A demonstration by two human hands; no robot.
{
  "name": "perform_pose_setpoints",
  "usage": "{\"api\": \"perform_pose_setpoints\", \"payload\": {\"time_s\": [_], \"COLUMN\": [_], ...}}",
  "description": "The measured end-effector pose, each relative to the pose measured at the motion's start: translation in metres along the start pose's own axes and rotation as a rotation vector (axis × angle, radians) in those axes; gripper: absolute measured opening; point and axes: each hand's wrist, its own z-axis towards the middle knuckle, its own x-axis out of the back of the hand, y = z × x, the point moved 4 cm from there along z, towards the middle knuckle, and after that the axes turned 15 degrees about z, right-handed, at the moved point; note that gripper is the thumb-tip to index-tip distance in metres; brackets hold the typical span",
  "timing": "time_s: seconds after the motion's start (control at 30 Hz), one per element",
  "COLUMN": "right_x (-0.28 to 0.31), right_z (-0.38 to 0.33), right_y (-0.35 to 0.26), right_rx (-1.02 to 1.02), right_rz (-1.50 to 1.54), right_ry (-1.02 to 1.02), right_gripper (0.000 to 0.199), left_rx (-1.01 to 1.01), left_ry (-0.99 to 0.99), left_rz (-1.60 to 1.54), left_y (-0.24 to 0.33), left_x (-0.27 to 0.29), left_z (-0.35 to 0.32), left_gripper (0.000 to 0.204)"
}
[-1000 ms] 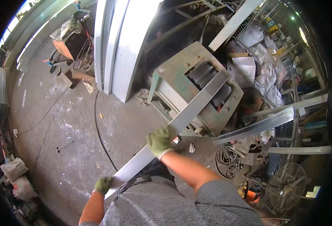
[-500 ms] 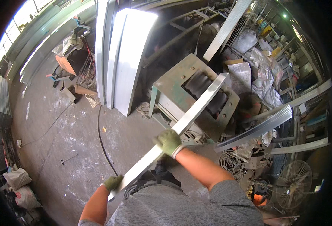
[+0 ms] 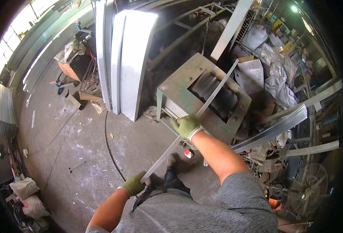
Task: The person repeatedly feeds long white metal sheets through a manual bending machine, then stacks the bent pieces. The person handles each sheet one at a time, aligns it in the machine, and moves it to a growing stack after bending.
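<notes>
Green roller machine (image 3: 179, 87) standing on the workshop floor (image 3: 82, 147), with tall pale sheet-metal panels (image 3: 134, 58) leaning just beside it. A long metal strip (image 3: 208, 101), turned on edge, runs diagonally from the person's waist across the dark rollers (image 3: 214, 91), apparently so that it lines up with them. The gloved right hand (image 3: 187, 126) grips it mid-length; the gloved left hand (image 3: 134, 183) clasps its near end, seemingly steadying it.
</notes>
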Motion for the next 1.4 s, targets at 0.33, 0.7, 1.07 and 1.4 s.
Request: {"api": "perform_pose_setpoints", "payload": {"time_s": [0.33, 0.7, 1.07, 1.4], "right_x": [-0.105, -0.186, -0.054, -0.074], "right_z": [-0.095, -0.174, -0.053, -0.064], "right_y": [-0.120, -0.215, -0.033, -0.020], "right_rx": [0.118, 0.197, 0.001, 0.157], "right_rz": [0.000, 0.138, -0.071, -0.072], "right_ry": [-0.167, -0.257, -0.126, -0.163], "right_gripper": [0.067, 0.061, 0.069, 0.055], "left_rx": [-0.002, 0.164, 0.013, 0.153], "left_ry": [0.036, 0.036, 0.254, 0.107], "left_rz": [-0.067, 0.014, 0.067, 0.038], "left_y": [-0.112, -0.252, -0.078, -0.062], "left_x": [-0.077, -0.163, -0.081, -0.081], "left_z": [-0.111, -0.220, -0.021, -0.011], "left_gripper": [0.044, 0.062, 0.049, 0.045]}}
